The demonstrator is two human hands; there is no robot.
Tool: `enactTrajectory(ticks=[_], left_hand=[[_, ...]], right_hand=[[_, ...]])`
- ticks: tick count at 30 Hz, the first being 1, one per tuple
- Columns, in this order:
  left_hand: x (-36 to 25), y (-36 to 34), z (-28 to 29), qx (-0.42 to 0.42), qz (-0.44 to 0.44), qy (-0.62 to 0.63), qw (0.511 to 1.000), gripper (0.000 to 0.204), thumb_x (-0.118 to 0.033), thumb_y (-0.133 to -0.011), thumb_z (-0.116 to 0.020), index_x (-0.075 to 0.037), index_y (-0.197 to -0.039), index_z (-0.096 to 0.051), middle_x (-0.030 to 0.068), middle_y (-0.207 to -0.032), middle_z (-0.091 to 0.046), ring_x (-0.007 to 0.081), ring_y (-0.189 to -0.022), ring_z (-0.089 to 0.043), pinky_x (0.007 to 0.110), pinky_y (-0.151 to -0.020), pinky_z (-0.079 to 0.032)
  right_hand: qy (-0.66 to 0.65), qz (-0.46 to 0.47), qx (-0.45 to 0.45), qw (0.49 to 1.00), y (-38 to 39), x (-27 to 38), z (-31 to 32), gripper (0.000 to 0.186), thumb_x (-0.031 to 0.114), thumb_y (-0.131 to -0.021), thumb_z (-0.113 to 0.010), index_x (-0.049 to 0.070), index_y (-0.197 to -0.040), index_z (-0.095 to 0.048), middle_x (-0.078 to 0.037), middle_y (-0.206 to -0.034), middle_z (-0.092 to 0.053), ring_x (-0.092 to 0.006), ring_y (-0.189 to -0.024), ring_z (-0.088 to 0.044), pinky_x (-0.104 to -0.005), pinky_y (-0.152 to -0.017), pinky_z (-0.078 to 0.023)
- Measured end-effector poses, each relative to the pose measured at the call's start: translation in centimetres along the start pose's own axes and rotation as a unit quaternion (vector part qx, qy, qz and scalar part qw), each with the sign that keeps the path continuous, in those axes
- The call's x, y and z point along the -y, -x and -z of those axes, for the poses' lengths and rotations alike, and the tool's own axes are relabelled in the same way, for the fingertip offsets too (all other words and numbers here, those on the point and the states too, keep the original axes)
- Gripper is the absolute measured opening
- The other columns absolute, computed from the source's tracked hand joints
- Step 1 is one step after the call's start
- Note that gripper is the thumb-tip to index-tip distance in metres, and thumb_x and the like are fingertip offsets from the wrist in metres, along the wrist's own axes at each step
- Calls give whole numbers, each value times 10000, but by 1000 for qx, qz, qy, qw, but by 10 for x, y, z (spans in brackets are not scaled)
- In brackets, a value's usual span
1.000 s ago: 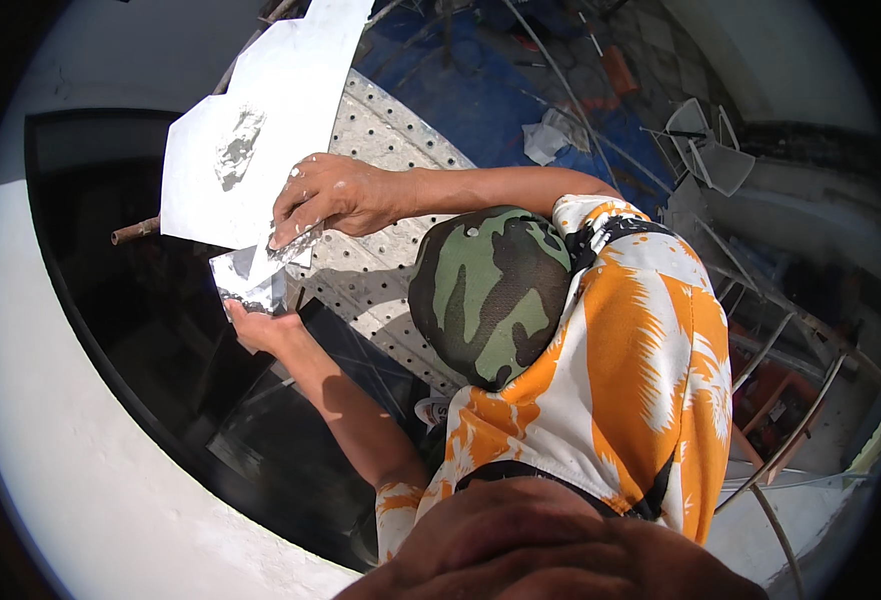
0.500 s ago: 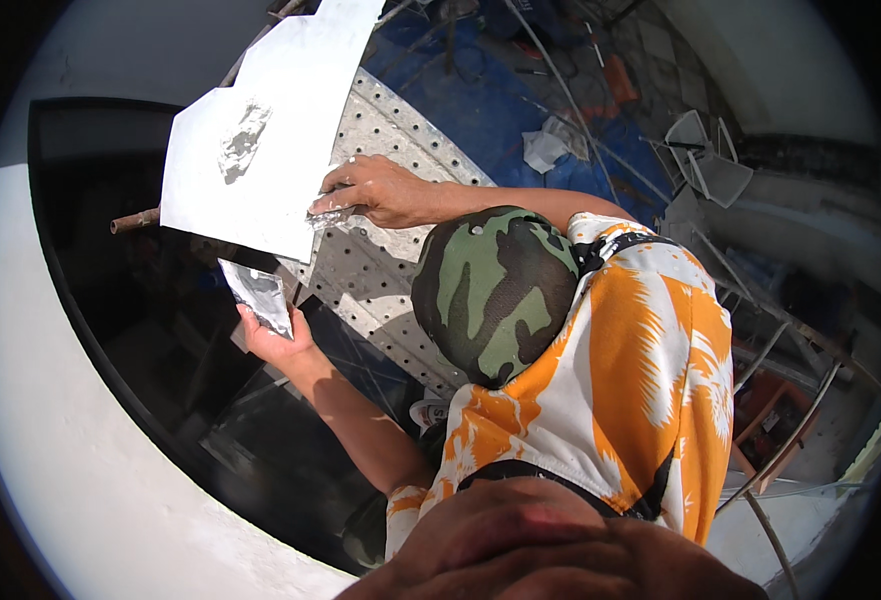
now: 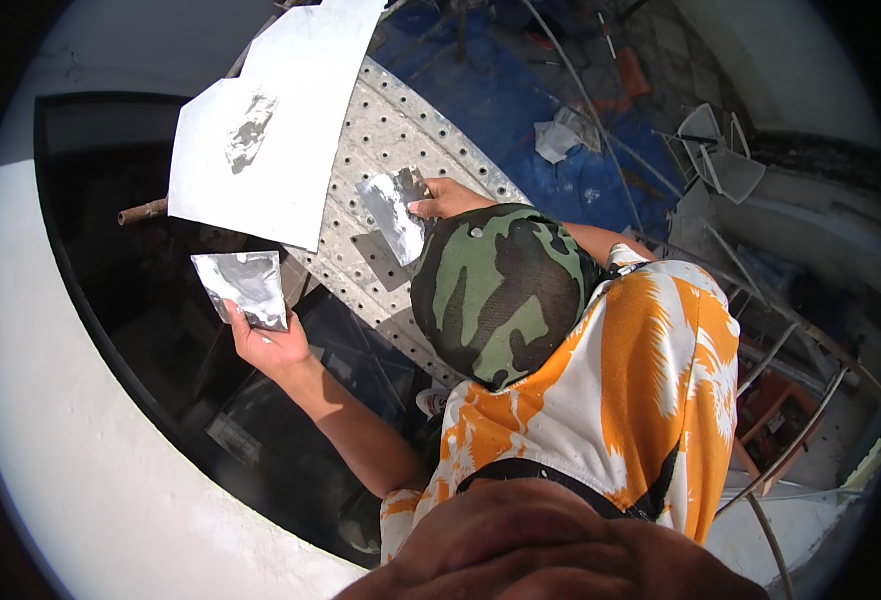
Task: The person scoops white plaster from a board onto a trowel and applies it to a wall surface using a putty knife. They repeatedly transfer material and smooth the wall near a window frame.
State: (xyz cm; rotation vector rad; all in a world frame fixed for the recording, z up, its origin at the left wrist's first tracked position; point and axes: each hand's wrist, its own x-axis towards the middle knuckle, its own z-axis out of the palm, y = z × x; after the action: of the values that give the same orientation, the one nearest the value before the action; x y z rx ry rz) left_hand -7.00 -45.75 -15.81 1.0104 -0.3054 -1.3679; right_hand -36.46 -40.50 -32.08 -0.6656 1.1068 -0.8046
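Note:
My left hand (image 3: pixel 272 345) grips a flat, squarish metal scraper blade (image 3: pixel 243 285) smeared with white and grey paste. My right hand (image 3: pixel 447 198) is closed on a second flat metal scraper (image 3: pixel 396 215), its face also streaked with white paste. This one is held over the perforated metal plank, apart from the white board. The board (image 3: pixel 278 95) lies beyond both hands, irregular in outline, with a grey-white patch of paste (image 3: pixel 250 132) on it. Part of my right forearm is hidden behind a rounded camouflage cloth shape (image 3: pixel 500 295).
The perforated metal plank (image 3: pixel 400 120) runs from the board toward me. A rusty pipe end (image 3: pixel 142 213) juts out left of the board. A dark opening edged by a white wall (image 3: pixel 80 440) lies left. Far below are blue sheeting (image 3: pixel 480 75), a white chair (image 3: pixel 720 160) and metal bars (image 3: pixel 768 360).
My right hand has drawn back from the board's edge toward me, turning its scraper face up. My left hand has tilted its scraper so more of the face shows.

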Motion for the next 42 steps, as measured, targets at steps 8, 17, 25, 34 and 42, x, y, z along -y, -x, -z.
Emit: enactTrajectory(ticks=[8,17,25,34,42], left_hand=[[-13,42,19,68,58,0,996,256,-284,-983,-585,-71,-1123,-611,32,-899,-630,147,-742,-575,278,-588,-449],[11,76,-2,-16,58,52,997,267,-307,-1018,-499,-71,-957,-609,38,-796,-577,157,-686,-473,277,-580,-409],[27,73,22,6,76,159,984,404,-320,-1028,-463,-63,-1334,-529,87,-1293,-609,267,-1177,-582,450,-1047,-432],[56,50,53,-70,72,149,984,314,-259,-990,-582,-97,-1258,-569,33,-1235,-628,197,-1125,-602,405,-978,-476],[51,44,42,-65,84,167,980,310,-277,-1011,-539,-95,-1260,-563,42,-1241,-624,199,-1150,-591,402,-1005,-460]], right_hand=[[65,-79,-13,995,-22,-22,-22,396,275,-904,-717,-3,-1174,-636,-58,-936,-678,-165,-907,-602,-363,-817,-447],[-118,-42,54,991,-18,24,-58,209,164,-948,-620,11,-1087,-645,-64,-888,-677,-149,-750,-642,-333,-705,-518],[-140,-15,8,990,-18,12,-51,178,73,-943,-609,14,-1111,-618,-51,-942,-676,-148,-784,-648,-311,-725,-525],[-143,-37,-10,989,-23,14,-50,234,102,-976,-572,15,-1193,-587,-61,-1051,-673,-194,-912,-671,-378,-799,-555],[-145,30,40,988,-23,-2,-49,187,30,-933,-602,13,-1118,-619,-54,-981,-687,-180,-859,-670,-356,-766,-551]])
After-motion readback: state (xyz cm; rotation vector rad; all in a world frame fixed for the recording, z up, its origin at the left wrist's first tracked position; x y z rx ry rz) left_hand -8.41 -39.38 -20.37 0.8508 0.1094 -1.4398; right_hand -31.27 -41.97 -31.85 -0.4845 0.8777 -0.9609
